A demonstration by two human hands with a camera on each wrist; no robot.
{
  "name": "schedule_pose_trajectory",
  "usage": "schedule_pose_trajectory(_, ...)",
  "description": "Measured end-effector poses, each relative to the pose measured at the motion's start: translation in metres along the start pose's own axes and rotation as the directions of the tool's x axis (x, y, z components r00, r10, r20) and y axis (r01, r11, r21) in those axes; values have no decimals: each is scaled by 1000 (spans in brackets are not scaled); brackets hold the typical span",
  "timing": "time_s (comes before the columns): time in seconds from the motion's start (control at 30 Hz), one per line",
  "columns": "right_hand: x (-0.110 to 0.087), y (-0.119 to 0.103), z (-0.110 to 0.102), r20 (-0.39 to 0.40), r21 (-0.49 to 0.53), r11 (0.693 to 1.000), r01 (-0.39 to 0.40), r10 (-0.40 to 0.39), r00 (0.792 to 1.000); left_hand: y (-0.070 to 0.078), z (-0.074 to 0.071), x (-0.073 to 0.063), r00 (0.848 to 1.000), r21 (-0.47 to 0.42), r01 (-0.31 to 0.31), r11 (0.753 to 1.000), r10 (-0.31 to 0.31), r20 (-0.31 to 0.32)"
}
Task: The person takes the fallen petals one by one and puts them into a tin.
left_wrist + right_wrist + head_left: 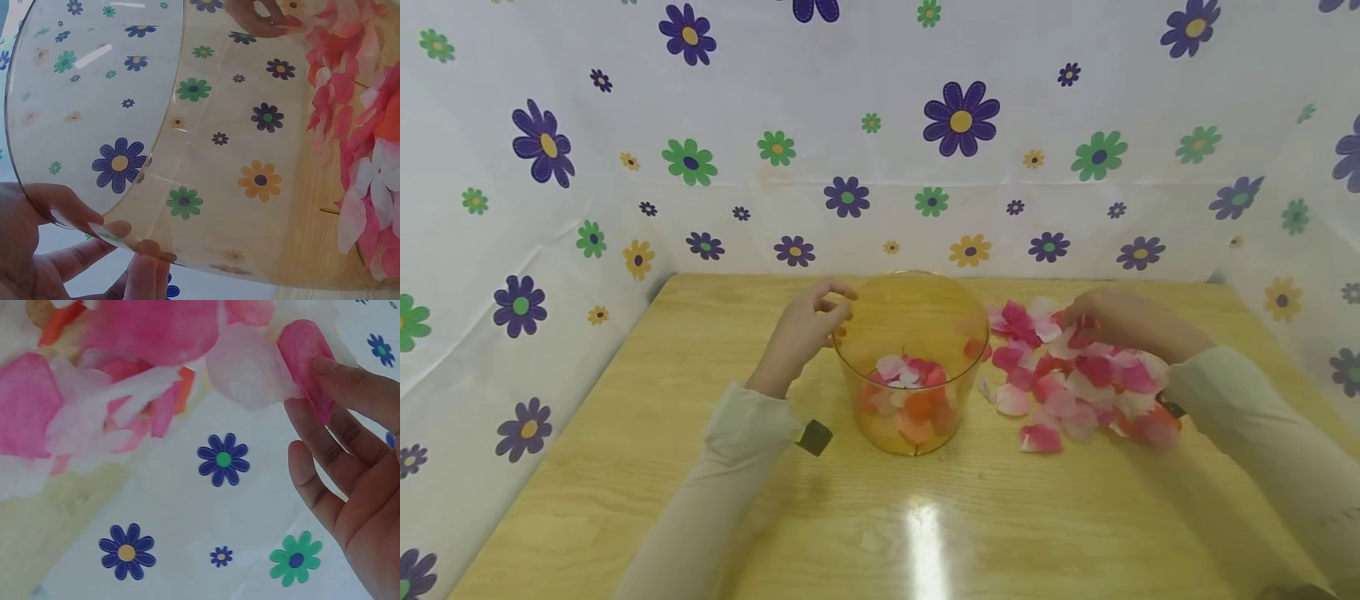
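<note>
From my end, the relation to key on is right hand to tub. The transparent amber tub stands upright on the counter, mouth up, in the middle; it's round, so its only axis worth logging is vertical. From the right hand it lies to the left and a bit nearer the head camera, with part of the petal pile in between. Left hand is the nearer one, right at the tub's left rim.

Right hand: pinching one pink petal between thumb and fingers, other fingers bent and apart. That petal's long axis slants from upper left to lower right in the right wrist view. Hand is at the far side of the pile, wrist bent down, forearm coming in from lower right in a pale sleeve.

Left hand: gripping the rim with thumb and fingers; through the clear wall I can't sort which digits sit inside. Forearm rises from lower left.

Loose petals already lie at the tub's bottom, pink, white and orange. My judgement: the tub's mouth is well apart from the pinched petal, so any carry there goes left, over the rim.
</note>
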State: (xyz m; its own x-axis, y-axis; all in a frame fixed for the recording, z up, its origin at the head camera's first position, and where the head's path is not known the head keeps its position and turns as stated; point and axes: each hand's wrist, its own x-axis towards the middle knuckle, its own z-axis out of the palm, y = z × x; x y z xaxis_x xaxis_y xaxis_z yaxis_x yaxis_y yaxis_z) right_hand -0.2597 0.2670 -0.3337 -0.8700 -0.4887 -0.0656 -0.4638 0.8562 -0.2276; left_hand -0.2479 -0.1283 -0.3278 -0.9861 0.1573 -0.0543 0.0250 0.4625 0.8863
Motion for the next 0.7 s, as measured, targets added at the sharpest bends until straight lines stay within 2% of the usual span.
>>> schedule_pose_trajectory(0.13,2,-4,-8,-82,-68,990,125,-130,988,-2,1,-2,1000,10,-3,1000,3,5)
schedule_pose_trajectory(0.23,0,-7,-15,-122,-72,985,159,-167,978,-3,3,-2,1000,7,-16,1000,16,13)
schedule_pose_trajectory(0.47,-9,-15,-30,-110,5,995,99,-98,989,-4,5,-2,1000,13,-20,1000,19,12)
schedule_pose_trajectory(0.7,-7,-24,-41,-130,10,994,111,-109,985,-1,-2,0,999,41,-34,999,34,12)
